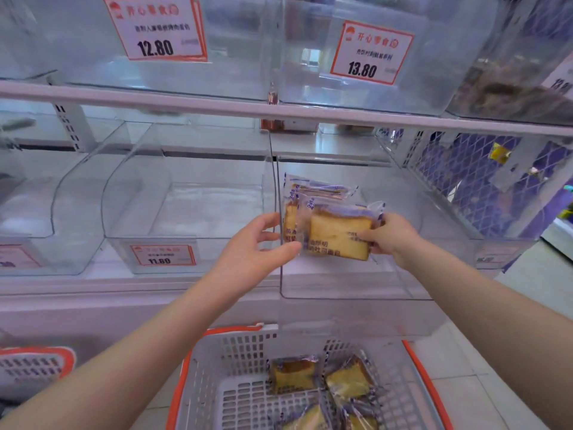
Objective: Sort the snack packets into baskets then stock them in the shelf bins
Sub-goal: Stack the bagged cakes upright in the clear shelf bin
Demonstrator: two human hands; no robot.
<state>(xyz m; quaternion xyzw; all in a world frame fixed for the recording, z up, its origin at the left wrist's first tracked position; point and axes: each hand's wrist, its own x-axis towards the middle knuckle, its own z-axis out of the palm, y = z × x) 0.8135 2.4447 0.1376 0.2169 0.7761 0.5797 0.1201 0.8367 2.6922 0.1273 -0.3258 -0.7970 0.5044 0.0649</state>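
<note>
My right hand [389, 235] grips the right edge of a cake-slice packet [338, 231], clear wrap with purple print, held upright in the clear shelf bin [350, 290]. Behind it, two more packets [310, 193] of the same kind lean against the bin's left wall. My left hand [259, 243] is at the bin's left front corner, fingers spread, thumb tip touching the packets' lower left edge. Below, a white basket [235, 367] with an orange rim holds several cake packets [293, 373].
An empty clear bin [186, 212] with an 11.80 price tag stands to the left. The upper shelf carries bins tagged 12.80 and 13.80. A second orange-rimmed basket [34, 364] sits at the lower left. A purple mesh panel [483, 181] lies to the right.
</note>
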